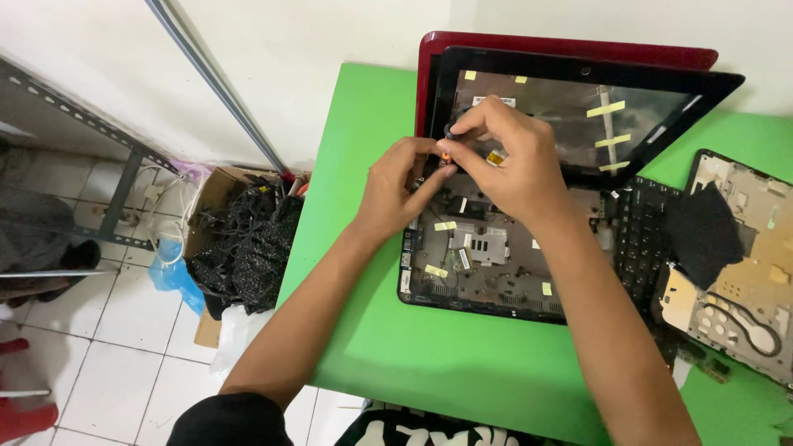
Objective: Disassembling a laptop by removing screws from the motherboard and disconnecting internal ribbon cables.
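A green counter (462, 363) is set against a white wall, with white floor tiles to its left. An opened laptop (496, 248) with a red lid is laid near the counter's far edge; small yellow tape strips are stuck across its bare base and its screen (578, 116). A small dark part (447, 152) with an orange spot is pinched at the laptop's left hinge by the left hand (396, 186) and right hand (512, 161), fingers closed together on it. A keyboard (648, 239) and a removed cover (743, 272) with a black pad are laid to the right. A box (239, 239) of black cables is seen on the floor beside the counter's left edge. Bare green surface is left along the near edge.
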